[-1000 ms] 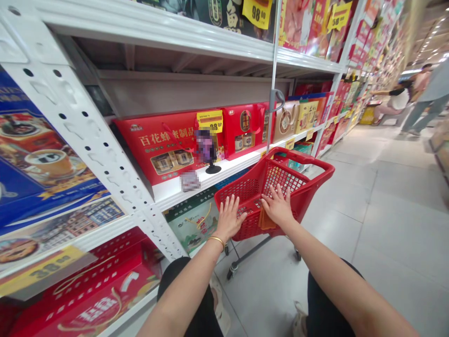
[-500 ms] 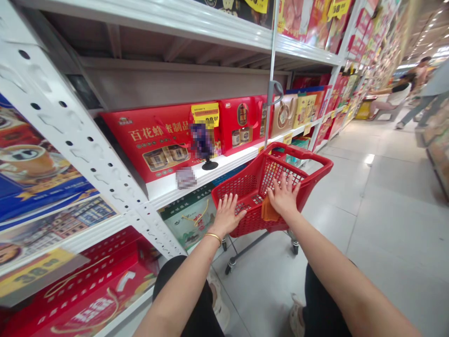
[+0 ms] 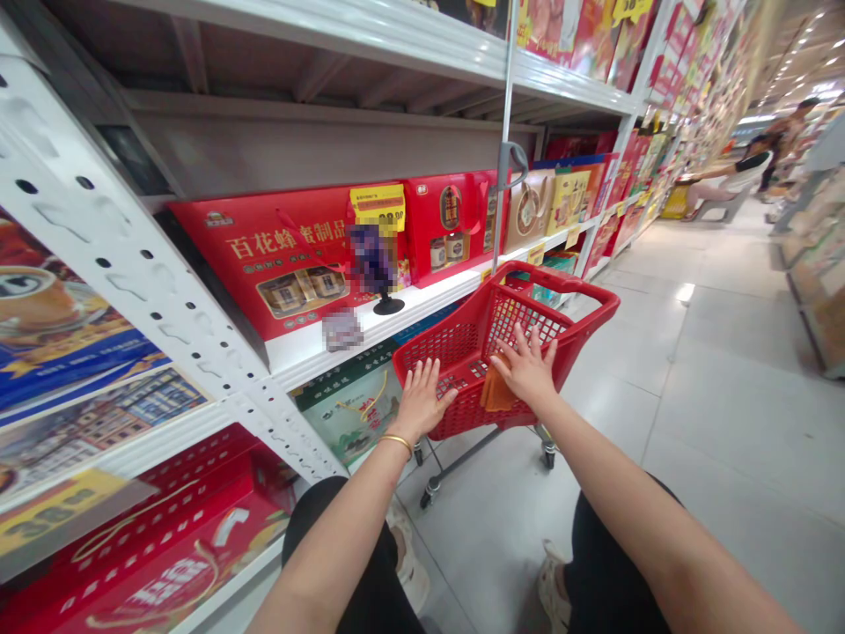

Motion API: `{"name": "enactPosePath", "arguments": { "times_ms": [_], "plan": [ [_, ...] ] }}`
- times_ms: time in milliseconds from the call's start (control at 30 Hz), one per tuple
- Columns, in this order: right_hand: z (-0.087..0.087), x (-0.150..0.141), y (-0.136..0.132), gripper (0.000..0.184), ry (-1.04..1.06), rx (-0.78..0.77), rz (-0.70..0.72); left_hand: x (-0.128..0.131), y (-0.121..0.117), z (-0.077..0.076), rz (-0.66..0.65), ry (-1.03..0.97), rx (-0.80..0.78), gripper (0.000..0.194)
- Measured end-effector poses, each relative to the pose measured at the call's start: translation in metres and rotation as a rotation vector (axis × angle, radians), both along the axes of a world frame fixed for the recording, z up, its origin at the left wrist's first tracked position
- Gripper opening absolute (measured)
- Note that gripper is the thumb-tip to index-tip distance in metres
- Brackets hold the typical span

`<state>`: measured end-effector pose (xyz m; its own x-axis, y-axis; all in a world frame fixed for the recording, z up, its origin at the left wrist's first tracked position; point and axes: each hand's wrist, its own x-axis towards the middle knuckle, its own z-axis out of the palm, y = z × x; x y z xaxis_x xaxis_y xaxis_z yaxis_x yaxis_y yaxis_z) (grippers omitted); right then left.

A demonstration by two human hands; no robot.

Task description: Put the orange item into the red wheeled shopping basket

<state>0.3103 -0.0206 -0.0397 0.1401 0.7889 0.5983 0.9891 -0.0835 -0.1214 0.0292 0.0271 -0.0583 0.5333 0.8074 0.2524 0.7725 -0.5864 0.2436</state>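
From the head camera, two bare hands rest on one red plastic shopping basket [image 3: 551, 280] mounted on a wheeled cart frame, with three casters [image 3: 427, 498] showing under it. The left hand [image 3: 422, 403], with one gold bangle [image 3: 396, 442] on its wrist, lies flat against the basket's mesh wall nearest the shelving. The right hand [image 3: 525, 370] lies spread over the mesh further along. Neither grip is closed: the fingers of both hands stand open and hold nothing, pressing only on the basket.

One orange cloth [image 3: 496, 387] lies in the basket, touching the heel of the right hand. Just beside the basket runs a white perforated steel shelf upright [image 3: 132, 255]. On the shelf [image 3: 422, 304] at hand height stand two red gift boxes, a wide one [image 3: 277, 255] and a narrower one [image 3: 449, 224], with one yellow price tag [image 3: 378, 204] and one pixelated sign on a black stand [image 3: 375, 264] between them. Two people [image 3: 730, 180] are well down the aisle, too far off to show what their hands hold.
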Motion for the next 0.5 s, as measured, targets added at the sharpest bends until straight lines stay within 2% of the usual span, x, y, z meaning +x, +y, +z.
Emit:
{"name": "enactPosePath", "arguments": {
  "times_ms": [100, 267, 333, 400, 500],
  "plan": [
    [0.000, 0.004, -0.003, 0.057, -0.025, 0.011, -0.015, 0.000, -0.001, -0.001, 0.004, 0.002, 0.030, 0.086],
    [-0.014, -0.048, -0.009, 0.067, -0.119, -0.078, 0.219, 0.001, -0.002, -0.002, 0.013, 0.007, 0.064, 0.087],
    [-0.016, -0.058, -0.006, 0.068, -0.122, -0.103, 0.269, 0.001, -0.002, -0.001, 0.019, 0.011, 0.058, 0.088],
    [-0.014, -0.055, 0.000, 0.074, -0.100, -0.091, 0.229, 0.001, -0.002, 0.000, 0.016, 0.014, 0.048, 0.088],
    [-0.009, -0.039, 0.007, 0.085, -0.059, -0.027, 0.093, 0.001, -0.003, 0.001, 0.007, 0.015, 0.044, 0.086]
  ]
}}
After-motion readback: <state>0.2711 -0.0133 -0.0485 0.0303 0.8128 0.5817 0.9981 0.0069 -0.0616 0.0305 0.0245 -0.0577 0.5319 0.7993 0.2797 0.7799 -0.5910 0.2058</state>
